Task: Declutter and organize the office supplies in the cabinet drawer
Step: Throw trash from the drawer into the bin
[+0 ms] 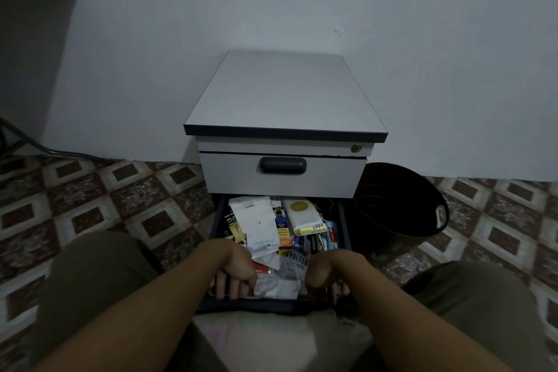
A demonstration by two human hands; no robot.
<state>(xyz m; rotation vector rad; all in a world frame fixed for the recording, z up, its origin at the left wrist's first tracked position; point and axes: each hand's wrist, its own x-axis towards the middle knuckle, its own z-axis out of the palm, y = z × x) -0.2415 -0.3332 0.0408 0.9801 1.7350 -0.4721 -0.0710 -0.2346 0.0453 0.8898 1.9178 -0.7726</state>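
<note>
Two bare arms reach out from the bottom, over two knees in brown-green trousers, down to the low open dark blue metal drawer (344, 222) of a small grey cabinet (283, 93) by the white wall. Left hand (234, 273) curls its fingers down over the drawer's front edge, and right hand (327, 276) does the same just beside the other corner; both look bent and holding that edge, though the fingertips are hidden, so I cannot tell how tight. Inside, the drawer is full of jumbled office things: one long white paper packet (259, 220), one cream pack with a gold round sticker (303, 216), one yellow and black card pack (282, 226), some blue pen packs (320, 240) too mixed up to count, and one crinkly clear plastic bag (291, 266) near the front. I think the paper and plastic things are light and floppy and may slide, so pinching them at a corner or flat edge should work, while the cream pack looks stiffer and is best held by its sides. One shut grey drawer with a dark handle (283, 165) sits above the open one. One black round bin (401, 205) stands on the patterned tile floor just beside the cabinet
</note>
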